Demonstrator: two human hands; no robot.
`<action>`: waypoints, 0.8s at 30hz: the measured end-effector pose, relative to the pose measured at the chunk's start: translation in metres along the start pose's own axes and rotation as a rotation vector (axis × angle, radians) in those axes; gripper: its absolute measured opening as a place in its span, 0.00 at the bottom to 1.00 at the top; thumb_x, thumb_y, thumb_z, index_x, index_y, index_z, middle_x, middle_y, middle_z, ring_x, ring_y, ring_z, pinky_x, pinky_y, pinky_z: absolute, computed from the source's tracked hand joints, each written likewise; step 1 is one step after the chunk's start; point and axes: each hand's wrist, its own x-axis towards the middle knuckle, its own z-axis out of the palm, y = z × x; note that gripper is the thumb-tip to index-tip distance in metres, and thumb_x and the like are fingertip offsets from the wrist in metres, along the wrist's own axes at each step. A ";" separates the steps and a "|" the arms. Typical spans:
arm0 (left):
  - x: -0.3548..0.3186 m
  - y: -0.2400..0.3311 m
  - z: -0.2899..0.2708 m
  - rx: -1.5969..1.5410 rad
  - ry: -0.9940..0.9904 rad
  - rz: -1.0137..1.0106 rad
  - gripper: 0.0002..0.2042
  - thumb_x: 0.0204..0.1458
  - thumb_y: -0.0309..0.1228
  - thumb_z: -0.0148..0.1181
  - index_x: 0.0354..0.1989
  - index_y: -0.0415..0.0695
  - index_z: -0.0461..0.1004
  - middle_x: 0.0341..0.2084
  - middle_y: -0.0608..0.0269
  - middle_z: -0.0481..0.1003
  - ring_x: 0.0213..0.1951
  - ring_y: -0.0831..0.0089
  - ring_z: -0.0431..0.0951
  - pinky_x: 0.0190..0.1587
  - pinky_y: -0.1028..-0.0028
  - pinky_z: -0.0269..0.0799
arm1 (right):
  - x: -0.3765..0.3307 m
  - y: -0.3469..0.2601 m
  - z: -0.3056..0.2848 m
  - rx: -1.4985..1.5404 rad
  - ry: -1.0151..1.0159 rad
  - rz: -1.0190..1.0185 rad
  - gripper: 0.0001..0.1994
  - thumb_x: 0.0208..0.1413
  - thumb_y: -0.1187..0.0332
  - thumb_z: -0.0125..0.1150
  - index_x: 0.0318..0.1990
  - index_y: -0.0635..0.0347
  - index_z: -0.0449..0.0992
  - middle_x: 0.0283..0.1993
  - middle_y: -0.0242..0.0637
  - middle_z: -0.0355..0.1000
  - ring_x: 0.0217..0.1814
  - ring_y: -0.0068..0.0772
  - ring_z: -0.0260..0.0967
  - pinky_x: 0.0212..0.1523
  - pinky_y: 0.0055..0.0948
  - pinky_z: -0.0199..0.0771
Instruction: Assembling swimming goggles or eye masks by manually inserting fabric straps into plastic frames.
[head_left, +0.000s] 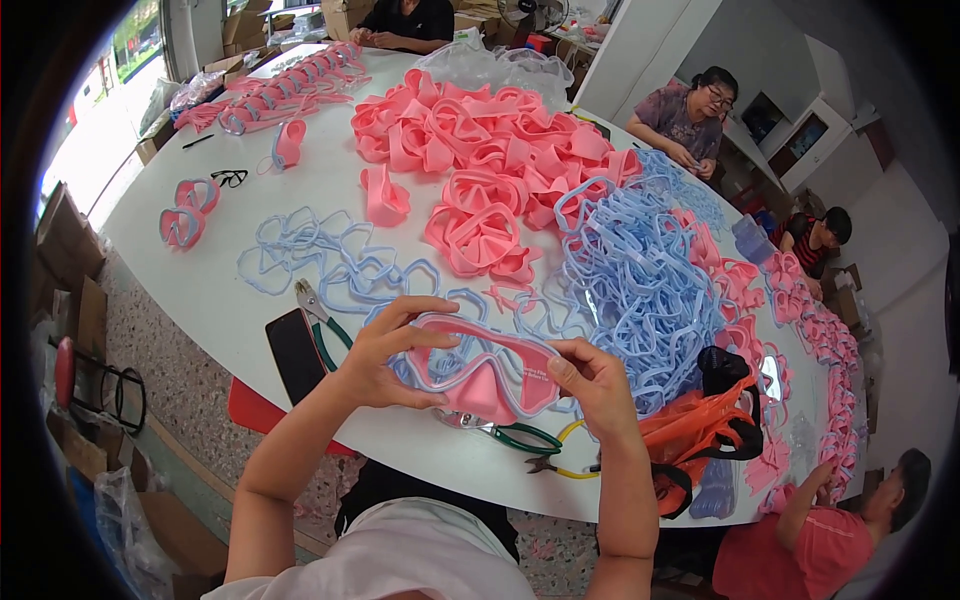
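A pink diving mask with a light blue frame is held up above the near edge of the table, between my two hands. My left hand grips its left end, fingers above and below the rim. At the other end my right hand pinches the rim, thumb on the front. Just beyond the mask lie loose light blue frames. A big heap of blue frames is to the right, and a pile of pink mask skirts is farther back. Green-handled pliers lie partly hidden beneath the mask.
Left of my hands are a phone and more green-handled pliers. Yellow-handled pliers and an orange plastic bag lie near my right forearm. Pink masks sit at the left. Several people work around the table.
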 end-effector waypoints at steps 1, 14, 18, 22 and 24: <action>-0.002 0.000 0.002 -0.037 0.046 -0.006 0.28 0.31 0.34 0.78 0.47 0.48 0.79 0.58 0.51 0.66 0.58 0.57 0.70 0.57 0.63 0.68 | -0.002 -0.002 0.003 0.000 -0.002 0.001 0.15 0.58 0.67 0.64 0.49 0.65 0.76 0.41 0.34 0.72 0.36 0.22 0.72 0.32 0.20 0.76; -0.004 0.013 0.004 -0.006 0.184 0.098 0.30 0.24 0.30 0.79 0.45 0.46 0.80 0.53 0.49 0.70 0.54 0.58 0.73 0.55 0.65 0.70 | -0.016 -0.022 -0.006 -0.737 -0.133 -0.826 0.15 0.35 0.67 0.77 0.36 0.51 0.84 0.37 0.29 0.71 0.41 0.32 0.65 0.41 0.31 0.66; -0.004 0.018 0.002 0.026 0.175 0.113 0.30 0.24 0.31 0.80 0.44 0.47 0.80 0.53 0.49 0.70 0.53 0.58 0.74 0.54 0.65 0.70 | -0.014 -0.035 -0.001 -0.711 -0.210 -0.742 0.09 0.41 0.72 0.73 0.33 0.54 0.82 0.34 0.30 0.71 0.40 0.33 0.63 0.39 0.30 0.65; -0.006 0.020 0.005 0.095 0.165 0.148 0.29 0.25 0.32 0.80 0.44 0.48 0.80 0.54 0.49 0.70 0.53 0.57 0.74 0.53 0.65 0.72 | -0.009 -0.044 0.008 -0.870 -0.142 -0.762 0.10 0.42 0.73 0.72 0.34 0.57 0.80 0.37 0.33 0.71 0.40 0.36 0.65 0.41 0.30 0.66; -0.008 0.017 0.009 0.094 0.182 0.173 0.29 0.26 0.32 0.80 0.44 0.48 0.79 0.54 0.49 0.69 0.54 0.56 0.74 0.52 0.65 0.72 | -0.006 -0.044 0.019 -0.801 -0.051 -0.710 0.12 0.45 0.73 0.71 0.39 0.59 0.79 0.39 0.35 0.70 0.40 0.35 0.66 0.42 0.29 0.67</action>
